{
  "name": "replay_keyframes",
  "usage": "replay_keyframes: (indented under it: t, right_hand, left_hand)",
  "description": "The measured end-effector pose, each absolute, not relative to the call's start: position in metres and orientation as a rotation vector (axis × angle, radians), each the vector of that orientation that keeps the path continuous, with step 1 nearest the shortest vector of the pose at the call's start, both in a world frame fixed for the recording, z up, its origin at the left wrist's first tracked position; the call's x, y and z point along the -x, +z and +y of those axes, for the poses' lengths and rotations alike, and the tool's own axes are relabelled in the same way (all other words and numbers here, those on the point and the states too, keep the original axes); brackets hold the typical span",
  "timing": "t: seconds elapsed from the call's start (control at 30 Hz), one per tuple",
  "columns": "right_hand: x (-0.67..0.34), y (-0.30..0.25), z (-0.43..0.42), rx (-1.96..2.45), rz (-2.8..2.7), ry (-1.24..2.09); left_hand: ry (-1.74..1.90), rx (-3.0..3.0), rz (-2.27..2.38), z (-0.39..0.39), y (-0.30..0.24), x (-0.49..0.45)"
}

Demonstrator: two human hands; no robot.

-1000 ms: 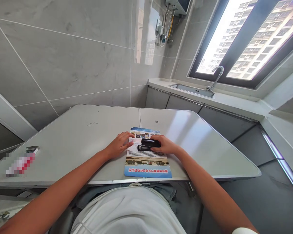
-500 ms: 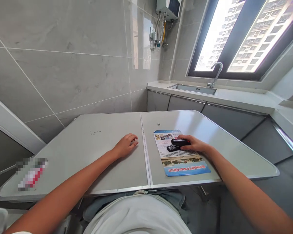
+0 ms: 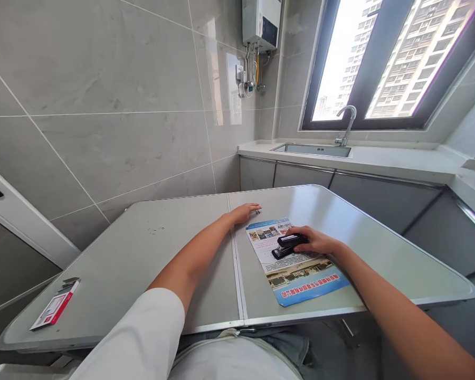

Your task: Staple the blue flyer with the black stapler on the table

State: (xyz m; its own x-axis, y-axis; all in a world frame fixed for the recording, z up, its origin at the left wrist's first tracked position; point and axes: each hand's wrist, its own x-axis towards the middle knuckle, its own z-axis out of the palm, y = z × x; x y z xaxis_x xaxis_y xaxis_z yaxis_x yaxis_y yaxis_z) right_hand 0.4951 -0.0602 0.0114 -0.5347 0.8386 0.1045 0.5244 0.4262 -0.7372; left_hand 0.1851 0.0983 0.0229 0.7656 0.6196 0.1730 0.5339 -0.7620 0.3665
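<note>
My right hand [image 3: 315, 242] is wrapped round a black stapler [image 3: 287, 245] that rests on a blue-bordered printed leaflet [image 3: 295, 269], lying flat on the grey folding table [image 3: 150, 264]. My left hand [image 3: 244, 212] is stretched far across the table, fingers flat, with its fingertips at a small strip of staples [image 3: 257, 212] just beyond the leaflet's far edge. Whether the fingers touch the strip I cannot tell.
A red and white small box [image 3: 54, 309] lies near the table's left front corner. Behind the table runs a counter with a sink [image 3: 312, 150] and tap [image 3: 346, 124] under a window. A water heater [image 3: 260, 21] hangs on the tiled wall.
My left hand left the leaflet and has reached forward to the far side of the table by the staples. My right hand stays on the stapler. The view tilted up and left.
</note>
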Motion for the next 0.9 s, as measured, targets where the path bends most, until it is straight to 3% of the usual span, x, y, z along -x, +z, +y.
replay_keyframes:
  t: [0.27, 0.47, 0.67, 0.9]
  right_hand:
    - [-0.479, 0.014, -0.063, 0.965, -2.305, 0.927]
    - [-0.467, 0.013, -0.067, 0.928, -2.282, 0.968]
    - [-0.431, 0.015, -0.077, 0.809, -2.364, 0.968]
    - [-0.389, 0.007, -0.083, 1.045, -2.295, 0.844]
  left_hand:
    - [0.395, -2.776, 0.921, 0.109, 0.021, -0.159]
    - [0.587, -2.705, 1.336, 0.106, 0.038, -0.048]
    - [0.647, -2.526, 1.585, 0.074, 0.021, 0.053]
    - [0.827, -2.366, 1.686, 0.048, 0.010, 0.044]
